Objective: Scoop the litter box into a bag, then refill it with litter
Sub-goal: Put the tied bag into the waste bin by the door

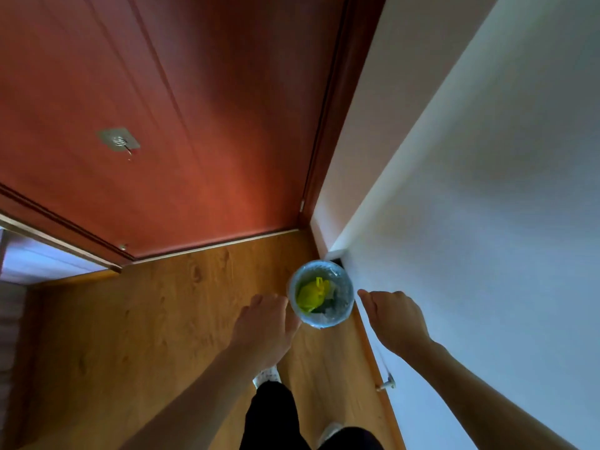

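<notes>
One yellow bag (310,295) in one bin (319,293); two empty hands beside it

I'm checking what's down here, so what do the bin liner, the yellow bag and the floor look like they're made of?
Bin liner: thin, translucent pale plastic film, by its crinkles and sheen over the rim.
Yellow bag: soft glossy plastic, crumpled, with a knotted top.
Floor: wood or wood-look laminate, judging by the brown grain and knots; which one can't be told.

Bag (311,295) in bin (347,287), bin beside wall (487,222).
</notes>
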The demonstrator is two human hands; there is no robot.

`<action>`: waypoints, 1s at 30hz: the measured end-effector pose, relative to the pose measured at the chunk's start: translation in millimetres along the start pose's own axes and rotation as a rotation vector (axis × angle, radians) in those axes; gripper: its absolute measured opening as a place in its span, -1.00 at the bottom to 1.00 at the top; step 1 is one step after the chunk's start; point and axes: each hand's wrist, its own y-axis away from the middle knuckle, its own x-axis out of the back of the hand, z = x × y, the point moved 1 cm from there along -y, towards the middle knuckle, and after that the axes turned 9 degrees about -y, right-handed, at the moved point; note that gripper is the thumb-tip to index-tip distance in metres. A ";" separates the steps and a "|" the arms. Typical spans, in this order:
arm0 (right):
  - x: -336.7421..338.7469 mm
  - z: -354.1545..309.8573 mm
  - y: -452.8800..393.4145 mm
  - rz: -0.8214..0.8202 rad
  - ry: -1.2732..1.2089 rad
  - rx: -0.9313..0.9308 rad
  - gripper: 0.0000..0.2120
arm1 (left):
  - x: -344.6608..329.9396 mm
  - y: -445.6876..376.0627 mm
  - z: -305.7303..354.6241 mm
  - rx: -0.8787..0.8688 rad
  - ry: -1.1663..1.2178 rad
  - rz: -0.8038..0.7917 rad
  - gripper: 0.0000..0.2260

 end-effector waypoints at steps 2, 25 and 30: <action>-19.5 9.1 -27.8 0.014 -0.028 -0.054 -0.51 | -7.1 -36.0 -7.4 -0.006 -0.004 -0.024 -0.57; -325.0 150.7 -207.9 -0.186 -0.208 -0.077 -0.52 | -234.1 -280.3 -21.4 0.067 0.109 -0.260 -0.57; -353.9 161.8 -221.4 -0.211 -0.270 -0.172 -0.48 | -245.5 -295.5 -24.0 0.058 0.153 -0.261 -0.56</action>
